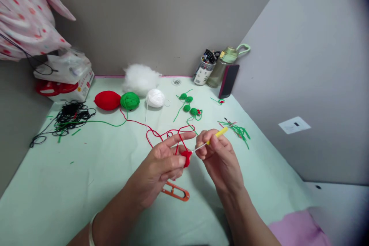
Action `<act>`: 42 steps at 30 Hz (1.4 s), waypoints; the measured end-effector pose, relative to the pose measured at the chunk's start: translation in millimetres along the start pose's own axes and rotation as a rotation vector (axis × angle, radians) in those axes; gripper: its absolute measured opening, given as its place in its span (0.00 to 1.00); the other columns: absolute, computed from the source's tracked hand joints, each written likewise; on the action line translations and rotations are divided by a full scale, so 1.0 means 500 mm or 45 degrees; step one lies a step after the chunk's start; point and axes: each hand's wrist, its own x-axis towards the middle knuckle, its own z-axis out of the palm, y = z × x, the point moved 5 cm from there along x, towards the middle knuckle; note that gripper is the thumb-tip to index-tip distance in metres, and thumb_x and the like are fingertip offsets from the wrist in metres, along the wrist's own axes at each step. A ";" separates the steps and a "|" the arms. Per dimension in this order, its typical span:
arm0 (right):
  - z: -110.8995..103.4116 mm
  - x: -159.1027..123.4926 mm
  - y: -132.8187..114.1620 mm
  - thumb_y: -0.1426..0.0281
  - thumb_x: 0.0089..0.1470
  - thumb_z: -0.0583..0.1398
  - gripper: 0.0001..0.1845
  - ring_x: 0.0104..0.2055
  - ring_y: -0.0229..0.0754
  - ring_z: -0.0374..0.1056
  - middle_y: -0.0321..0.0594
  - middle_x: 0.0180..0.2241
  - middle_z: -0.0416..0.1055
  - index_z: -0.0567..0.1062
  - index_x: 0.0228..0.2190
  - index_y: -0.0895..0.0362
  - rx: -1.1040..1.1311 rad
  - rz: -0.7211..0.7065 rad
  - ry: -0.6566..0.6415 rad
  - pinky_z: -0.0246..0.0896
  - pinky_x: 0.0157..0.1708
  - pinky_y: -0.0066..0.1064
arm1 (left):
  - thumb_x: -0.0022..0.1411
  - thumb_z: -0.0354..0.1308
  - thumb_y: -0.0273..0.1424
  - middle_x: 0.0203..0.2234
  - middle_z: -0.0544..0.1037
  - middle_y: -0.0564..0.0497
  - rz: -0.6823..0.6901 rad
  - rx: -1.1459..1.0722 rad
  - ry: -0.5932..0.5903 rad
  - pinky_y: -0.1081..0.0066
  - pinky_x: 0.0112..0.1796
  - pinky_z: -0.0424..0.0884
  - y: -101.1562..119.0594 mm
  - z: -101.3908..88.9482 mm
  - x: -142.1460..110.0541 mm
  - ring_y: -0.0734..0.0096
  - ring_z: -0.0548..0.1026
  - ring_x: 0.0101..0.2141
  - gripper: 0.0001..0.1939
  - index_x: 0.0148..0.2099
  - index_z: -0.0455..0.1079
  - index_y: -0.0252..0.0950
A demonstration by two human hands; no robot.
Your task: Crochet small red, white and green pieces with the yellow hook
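Between the thumb and fingers of my left hand (164,159) is a small red crochet piece (186,158). Red yarn (178,142) loops over its outstretched index finger and runs back across the table. My right hand (220,153) grips the yellow handle of a crochet hook (220,132), and the thin metal tip meets the red piece's right edge. Under my left hand lies an orange tool with a slotted handle (175,191), partly hidden. Behind the hands sit a red yarn ball (108,100), a green yarn ball (130,101) and a white yarn ball (155,98).
Several small green crocheted pieces (188,100) lie beyond my hands. Green yarn scraps (238,128) are at the right, tangled black cord (73,113) at the left. White stuffing (141,78), a pen holder (204,71), a bottle (217,71) and a phone (229,80) stand along the back.
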 end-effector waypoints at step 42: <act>0.027 -0.031 0.003 0.73 0.58 0.70 0.09 0.38 0.44 0.71 0.39 0.35 0.78 0.86 0.39 0.46 -0.862 -0.397 -0.044 0.67 0.37 0.36 | 0.63 0.69 0.31 0.35 0.78 0.55 0.331 0.327 0.427 0.72 0.45 0.73 0.009 -0.030 -0.004 0.72 0.76 0.39 0.34 0.69 0.66 0.44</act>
